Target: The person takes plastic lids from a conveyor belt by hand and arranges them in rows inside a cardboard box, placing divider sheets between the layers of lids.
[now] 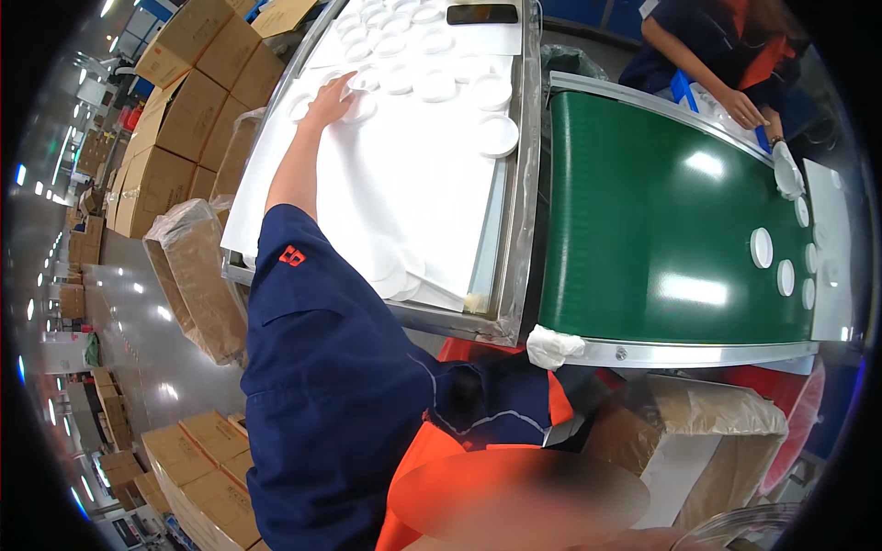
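Taking the most room is the metal-edged table (pixel 527 184), its top mostly white. To the right of the table is a green conveyor belt (pixel 634 211), and to the table's left are piled cardboard boxes (pixel 188 119). Above the table's far left part is the left hand (pixel 333 99); whether its fingers close on something, I cannot tell. The right hand is out of view, its grip unknown. At the table's far end lies a black phone (pixel 482 14). White round lids (pixel 497 136) cover much of the table's far half, some beside the left hand.
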`<state>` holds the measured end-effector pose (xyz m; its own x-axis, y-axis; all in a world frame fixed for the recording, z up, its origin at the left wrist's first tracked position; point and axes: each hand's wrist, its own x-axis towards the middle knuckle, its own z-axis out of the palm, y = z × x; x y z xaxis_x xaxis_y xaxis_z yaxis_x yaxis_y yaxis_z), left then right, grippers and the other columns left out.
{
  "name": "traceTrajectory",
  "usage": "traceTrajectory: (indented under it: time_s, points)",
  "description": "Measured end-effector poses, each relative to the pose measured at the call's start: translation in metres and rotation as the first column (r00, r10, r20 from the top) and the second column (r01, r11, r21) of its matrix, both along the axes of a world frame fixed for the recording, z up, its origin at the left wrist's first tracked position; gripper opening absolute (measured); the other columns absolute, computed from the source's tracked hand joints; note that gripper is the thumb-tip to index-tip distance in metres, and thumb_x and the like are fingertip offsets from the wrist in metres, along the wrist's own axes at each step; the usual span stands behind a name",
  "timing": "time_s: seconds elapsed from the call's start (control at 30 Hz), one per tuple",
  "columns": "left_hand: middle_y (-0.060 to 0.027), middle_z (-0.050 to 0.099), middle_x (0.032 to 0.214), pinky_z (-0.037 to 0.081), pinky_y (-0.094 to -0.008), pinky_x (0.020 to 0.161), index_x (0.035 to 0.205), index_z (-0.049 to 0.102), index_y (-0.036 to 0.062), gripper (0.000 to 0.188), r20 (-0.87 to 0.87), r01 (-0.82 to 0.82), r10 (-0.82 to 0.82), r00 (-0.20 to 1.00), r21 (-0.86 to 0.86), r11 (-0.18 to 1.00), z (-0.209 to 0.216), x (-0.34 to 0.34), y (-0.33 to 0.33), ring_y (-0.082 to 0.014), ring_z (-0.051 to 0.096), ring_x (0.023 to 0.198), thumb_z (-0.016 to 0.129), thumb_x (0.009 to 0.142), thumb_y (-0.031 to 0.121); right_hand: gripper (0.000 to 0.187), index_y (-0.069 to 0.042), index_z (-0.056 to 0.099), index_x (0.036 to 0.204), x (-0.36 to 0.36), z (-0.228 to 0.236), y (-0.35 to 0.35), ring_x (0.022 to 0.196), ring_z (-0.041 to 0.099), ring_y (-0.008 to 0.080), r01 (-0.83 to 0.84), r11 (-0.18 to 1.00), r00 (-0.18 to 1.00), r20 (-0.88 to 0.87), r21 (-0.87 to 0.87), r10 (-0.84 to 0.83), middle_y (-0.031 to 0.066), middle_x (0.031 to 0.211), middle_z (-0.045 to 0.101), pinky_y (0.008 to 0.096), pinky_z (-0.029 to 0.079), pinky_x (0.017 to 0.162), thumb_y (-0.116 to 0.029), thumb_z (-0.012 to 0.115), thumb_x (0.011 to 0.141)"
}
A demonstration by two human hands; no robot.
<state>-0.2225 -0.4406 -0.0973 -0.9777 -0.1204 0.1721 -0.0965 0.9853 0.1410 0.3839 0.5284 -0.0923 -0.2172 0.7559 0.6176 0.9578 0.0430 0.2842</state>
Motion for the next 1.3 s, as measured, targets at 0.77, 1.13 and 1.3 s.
traceTrajectory:
  time_s: [0.77,1.13,1.3]
  points:
    - [-0.0083,0.053,0.091,0.048,-0.031,0.071,0.096,0.061,0.0063,0.029,-0.43,0.498,-0.426,0.796,0.065,0.865,0.153,0.209,0.319,-0.0223,0.059,0.078,0.049,0.077,-0.011,0.028,-0.003,0.061,0.08,0.276,-0.011,0.03,0.073,0.059,0.0288,0.087,0.996,0.996,-0.021,0.02,-0.087,0.0144,0.074,0.057,0.0391,0.051,0.065,-0.031,0.058,0.079]
    - [-0.0048,0.052,0.091,0.05,-0.0335,0.064,0.098,0.059,0.0162,0.044,-0.325,0.246,-0.246,0.913,-0.042,0.968,0.078,0.184,0.221,-0.0236,0.054,0.089,0.048,0.067,-0.013,0.037,-0.004,0.062,0.093,0.229,-0.02,0.038,0.084,0.058,0.0333,-0.282,0.958,0.956,-0.067,0.056,0.286,0.0197,0.092,0.057,0.0426,0.051,0.066,-0.038,0.058,0.078]
    - [-0.0099,0.055,0.103,0.049,-0.0408,0.074,0.108,0.058,0.0187,0.035,-0.017,-0.058,0.057,0.998,-0.023,0.998,0.023,0.171,0.129,-0.029,0.053,0.1,0.05,0.079,0.0,0.037,-0.004,0.062,0.092,0.158,-0.013,0.074,0.083,0.059,0.0336,-0.383,0.921,0.922,-0.036,0.07,0.386,0.0199,0.091,0.057,0.0428,0.051,0.065,-0.038,0.058,0.078]
